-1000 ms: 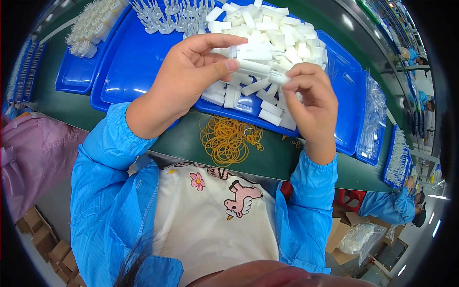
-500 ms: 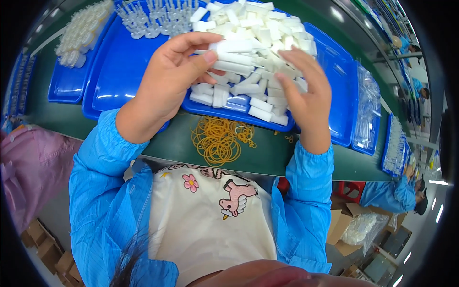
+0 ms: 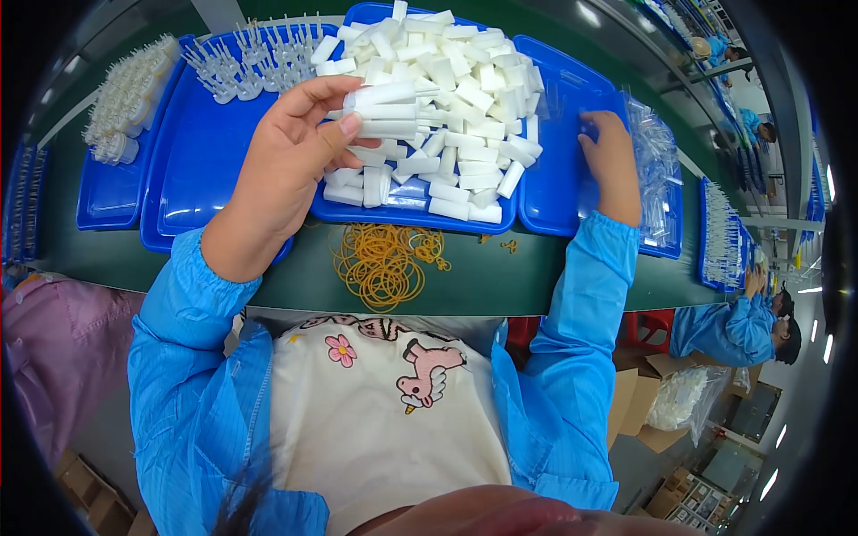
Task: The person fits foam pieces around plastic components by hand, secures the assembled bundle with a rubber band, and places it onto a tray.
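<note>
My left hand [image 3: 290,147] pinches a small stack of white foam blocks [image 3: 382,109] between thumb and fingers, held above the heap. Thin pale ends stick out at the stack's right side; I cannot make out what they are. Below and behind lies a large pile of loose white foam blocks [image 3: 465,89] in a blue tray [image 3: 344,211]. My right hand [image 3: 611,161] is over the blue tray to the right [image 3: 547,192], thumb and forefinger apart with nothing visible between them. Clear plastic pieces [image 3: 657,170] lie in a tray just beyond it.
Yellow rubber bands [image 3: 382,266] lie loose on the green table [image 3: 483,290] before me. At left, trays hold clear stemmed parts [image 3: 246,76] and pale round parts [image 3: 134,98]. Another person [image 3: 728,326] in blue sits at far right; a pink sleeve [image 3: 67,330] shows at left.
My right hand has moved right, from beside the foam pile to the neighbouring blue tray. My left hand keeps its stack, shifted slightly left in view as the whole scene moves left.
</note>
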`<state>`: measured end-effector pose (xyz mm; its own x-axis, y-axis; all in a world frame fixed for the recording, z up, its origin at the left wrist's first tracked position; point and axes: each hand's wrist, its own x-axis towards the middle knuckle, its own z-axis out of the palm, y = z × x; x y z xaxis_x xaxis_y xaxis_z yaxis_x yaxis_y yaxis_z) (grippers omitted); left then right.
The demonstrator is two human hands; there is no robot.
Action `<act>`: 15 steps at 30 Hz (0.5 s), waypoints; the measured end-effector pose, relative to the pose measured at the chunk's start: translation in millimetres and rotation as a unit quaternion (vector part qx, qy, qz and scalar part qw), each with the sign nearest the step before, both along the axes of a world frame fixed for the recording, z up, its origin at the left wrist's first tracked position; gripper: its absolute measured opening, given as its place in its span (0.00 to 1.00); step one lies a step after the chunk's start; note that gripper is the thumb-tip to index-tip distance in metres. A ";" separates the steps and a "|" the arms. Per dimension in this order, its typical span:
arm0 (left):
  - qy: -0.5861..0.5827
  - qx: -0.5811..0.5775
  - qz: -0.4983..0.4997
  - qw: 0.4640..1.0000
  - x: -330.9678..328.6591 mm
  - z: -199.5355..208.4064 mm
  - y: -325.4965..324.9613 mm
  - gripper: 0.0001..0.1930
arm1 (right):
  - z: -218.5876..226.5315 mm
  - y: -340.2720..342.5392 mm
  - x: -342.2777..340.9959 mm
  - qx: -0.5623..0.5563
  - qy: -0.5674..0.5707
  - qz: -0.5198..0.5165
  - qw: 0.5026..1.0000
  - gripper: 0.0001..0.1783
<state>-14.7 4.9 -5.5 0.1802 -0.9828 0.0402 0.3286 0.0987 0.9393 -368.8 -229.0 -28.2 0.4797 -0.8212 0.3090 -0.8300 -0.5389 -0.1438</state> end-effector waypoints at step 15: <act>0.026 -0.012 -0.032 0.999 0.9 -0.9 -2.0 0.17 | 40.9 53.1 41.4 0.223 -0.479 0.073 0.846 0.10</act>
<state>-13.9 3.0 -6.4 0.1197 -0.9912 0.0571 0.3829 0.0991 0.9185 -327.4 -175.9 12.7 0.2914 -0.9123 0.2878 -0.1460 -0.3397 -0.9291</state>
